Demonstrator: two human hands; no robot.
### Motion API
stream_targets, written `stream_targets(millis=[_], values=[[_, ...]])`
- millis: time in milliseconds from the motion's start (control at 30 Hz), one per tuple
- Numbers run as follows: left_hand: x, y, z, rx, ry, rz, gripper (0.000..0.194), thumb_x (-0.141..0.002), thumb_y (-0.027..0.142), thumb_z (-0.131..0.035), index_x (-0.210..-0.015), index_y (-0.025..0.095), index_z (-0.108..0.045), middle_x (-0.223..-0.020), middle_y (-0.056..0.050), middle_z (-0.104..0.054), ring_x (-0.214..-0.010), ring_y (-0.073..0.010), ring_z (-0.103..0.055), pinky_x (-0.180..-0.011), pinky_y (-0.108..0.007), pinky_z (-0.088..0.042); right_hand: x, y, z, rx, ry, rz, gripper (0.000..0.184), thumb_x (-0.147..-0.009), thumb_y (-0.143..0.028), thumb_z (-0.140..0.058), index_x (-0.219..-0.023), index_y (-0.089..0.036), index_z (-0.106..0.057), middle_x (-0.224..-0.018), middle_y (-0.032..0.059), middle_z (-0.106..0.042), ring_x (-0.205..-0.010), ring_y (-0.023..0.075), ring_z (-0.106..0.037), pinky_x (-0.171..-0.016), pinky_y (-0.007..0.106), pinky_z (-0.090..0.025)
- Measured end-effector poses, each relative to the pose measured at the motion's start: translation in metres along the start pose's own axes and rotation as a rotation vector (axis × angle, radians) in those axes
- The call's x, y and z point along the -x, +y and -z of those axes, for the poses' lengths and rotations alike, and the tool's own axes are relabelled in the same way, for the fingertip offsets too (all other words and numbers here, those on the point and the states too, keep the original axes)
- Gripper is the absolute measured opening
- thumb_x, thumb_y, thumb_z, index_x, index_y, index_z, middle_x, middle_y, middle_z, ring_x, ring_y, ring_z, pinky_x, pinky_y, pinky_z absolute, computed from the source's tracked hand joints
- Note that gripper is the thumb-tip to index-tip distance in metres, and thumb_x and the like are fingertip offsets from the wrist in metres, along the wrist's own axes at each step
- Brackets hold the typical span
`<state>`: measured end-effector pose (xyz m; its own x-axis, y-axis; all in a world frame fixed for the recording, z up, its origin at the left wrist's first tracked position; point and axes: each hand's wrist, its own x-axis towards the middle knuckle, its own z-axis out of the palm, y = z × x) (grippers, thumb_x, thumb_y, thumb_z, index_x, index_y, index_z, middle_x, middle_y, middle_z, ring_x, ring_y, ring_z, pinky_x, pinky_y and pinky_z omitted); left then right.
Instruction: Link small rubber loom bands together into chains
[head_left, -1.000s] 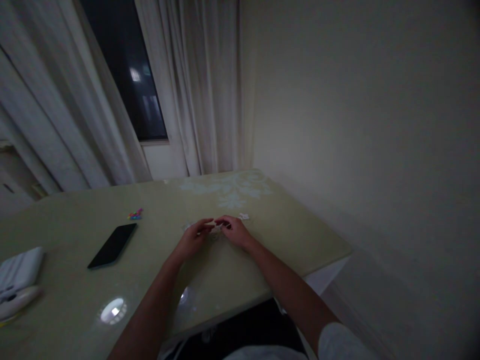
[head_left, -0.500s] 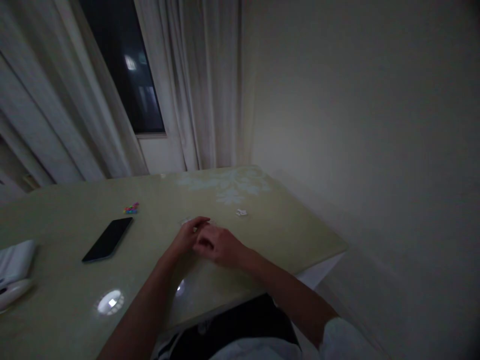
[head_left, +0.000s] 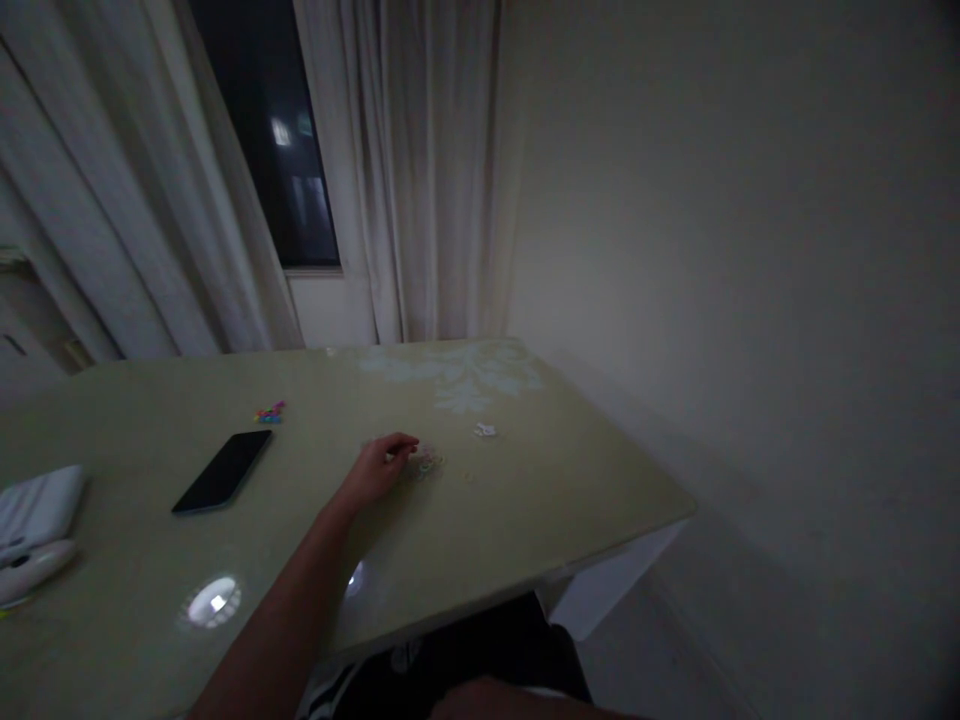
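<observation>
My left hand [head_left: 379,470] rests low over the table with its fingers curled and the thumb and fingertips close together. Whatever may be between the tips is too small to make out. Just right of these fingertips lies a loose cluster of small pale and coloured rings [head_left: 427,463], part of it hidden by the hand. One more tiny ring [head_left: 469,477] lies apart to the right. My right hand [head_left: 480,700] is down at my lap, below the table edge; it is cut off by the picture and its fingers do not show.
Small white pieces [head_left: 485,430] lie right of the rings. Farther left are a black phone [head_left: 223,472], a small pile of bright coloured pieces [head_left: 270,412], and a white case [head_left: 41,508] beside a rounded white object [head_left: 34,570]. A wall [head_left: 712,250] borders the table's right side.
My right hand has left my left hand and dropped down to my lap, uncovering the rings. The left hand stays about where it was. The view has shifted slightly.
</observation>
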<state>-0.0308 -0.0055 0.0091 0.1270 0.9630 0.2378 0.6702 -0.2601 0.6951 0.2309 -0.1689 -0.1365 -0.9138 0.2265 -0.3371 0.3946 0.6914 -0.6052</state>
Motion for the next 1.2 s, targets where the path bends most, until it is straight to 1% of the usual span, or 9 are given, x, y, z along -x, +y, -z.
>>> stream_targets(millis=[100,200,333,467,600,733,900,1033,1200], values=[[0.0,0.0,0.002,-0.055,-0.005,0.009,0.027,-0.103,0.037,-0.066,-0.121,0.017,-0.069,-0.119,-0.008,-0.073,-0.102,-0.0225,-0.072,-0.091,-0.045,-0.061,0.009,-0.002,0.013,0.007,0.103,0.114,0.025,-0.1,-0.018,-0.069,-0.125,-0.018,-0.074,-0.122,0.008,-0.078,-0.108,0.0178,-0.074,-0.086,0.018,-0.051],[0.0,-0.001,0.001,-0.121,-0.026,0.015,0.026,-0.102,0.036,-0.067,-0.12,0.017,-0.069,-0.119,-0.008,-0.073,-0.102,-0.0224,-0.072,-0.091,-0.045,-0.061,0.018,-0.01,0.031,0.008,0.186,0.175,0.025,-0.102,-0.023,-0.067,-0.126,-0.02,-0.074,-0.119,0.0058,-0.079,-0.107,0.0173,-0.073,-0.088,0.019,-0.05],[0.001,0.001,0.0,-0.196,-0.071,0.013,0.025,-0.102,0.036,-0.067,-0.119,0.017,-0.069,-0.118,-0.008,-0.073,-0.102,-0.0221,-0.072,-0.091,-0.045,-0.061,0.013,-0.02,0.042,0.01,0.139,0.097,0.03,-0.097,-0.022,-0.074,-0.127,-0.022,-0.075,-0.122,0.004,-0.079,-0.106,0.019,-0.075,-0.085,0.02,-0.051],[0.001,0.002,-0.002,-0.236,-0.093,0.016,0.025,-0.102,0.036,-0.067,-0.119,0.017,-0.069,-0.118,-0.008,-0.073,-0.102,-0.0222,-0.072,-0.091,-0.045,-0.061,0.001,-0.02,0.036,0.0,0.041,-0.092,0.033,-0.092,-0.013,-0.075,-0.123,-0.022,-0.078,-0.121,0.0046,-0.081,-0.103,0.0205,-0.077,-0.077,0.02,-0.051],[0.001,0.004,-0.002,-0.25,-0.093,0.018,0.026,-0.102,0.036,-0.067,-0.12,0.017,-0.069,-0.119,-0.008,-0.073,-0.103,-0.0225,-0.072,-0.092,-0.045,-0.061,0.003,-0.021,0.036,-0.094,0.067,-0.187,0.028,-0.091,-0.016,-0.075,-0.118,-0.02,-0.081,-0.107,0.0039,-0.083,-0.091,0.0178,-0.078,-0.07,0.017,-0.05],[0.001,0.005,-0.001,-0.254,-0.093,0.014,0.026,-0.102,0.036,-0.067,-0.119,0.017,-0.069,-0.12,-0.008,-0.072,-0.104,-0.0227,-0.072,-0.093,-0.045,-0.061,0.012,-0.028,0.045,-0.025,0.14,-0.221,0.028,-0.091,-0.014,-0.067,-0.113,-0.021,-0.082,-0.108,0.0045,-0.083,-0.092,0.02,-0.078,-0.077,0.021,-0.052],[0.003,0.007,0.0,-0.251,-0.09,0.006,0.025,-0.103,0.037,-0.066,-0.118,0.017,-0.07,-0.118,-0.008,-0.073,-0.102,-0.022,-0.072,-0.091,-0.044,-0.061,0.013,-0.025,0.049,-0.015,0.115,-0.265,0.022,-0.089,-0.02,-0.072,-0.108,-0.024,-0.083,-0.106,0.0018,-0.083,-0.09,0.021,-0.078,-0.075,0.023,-0.052],[0.003,0.007,0.0,-0.248,-0.081,0.001,0.025,-0.103,0.037,-0.066,-0.117,0.017,-0.07,-0.118,-0.008,-0.073,-0.102,-0.0221,-0.071,-0.092,-0.045,-0.06,0.015,-0.017,0.048,-0.097,0.13,-0.2,0.021,-0.089,-0.019,-0.074,-0.107,-0.025,-0.082,-0.106,0.0001,-0.083,-0.097,0.02,-0.077,-0.077,0.02,-0.05],[0.003,0.005,-0.001,-0.252,-0.085,-0.003,0.025,-0.103,0.037,-0.066,-0.117,0.017,-0.07,-0.118,-0.008,-0.073,-0.103,-0.0224,-0.071,-0.092,-0.045,-0.06,0.022,-0.014,0.052,-0.182,0.155,-0.175,0.024,-0.089,-0.018,-0.074,-0.109,-0.027,-0.081,-0.105,-0.0024,-0.081,-0.094,0.0177,-0.075,-0.074,0.019,-0.048]])
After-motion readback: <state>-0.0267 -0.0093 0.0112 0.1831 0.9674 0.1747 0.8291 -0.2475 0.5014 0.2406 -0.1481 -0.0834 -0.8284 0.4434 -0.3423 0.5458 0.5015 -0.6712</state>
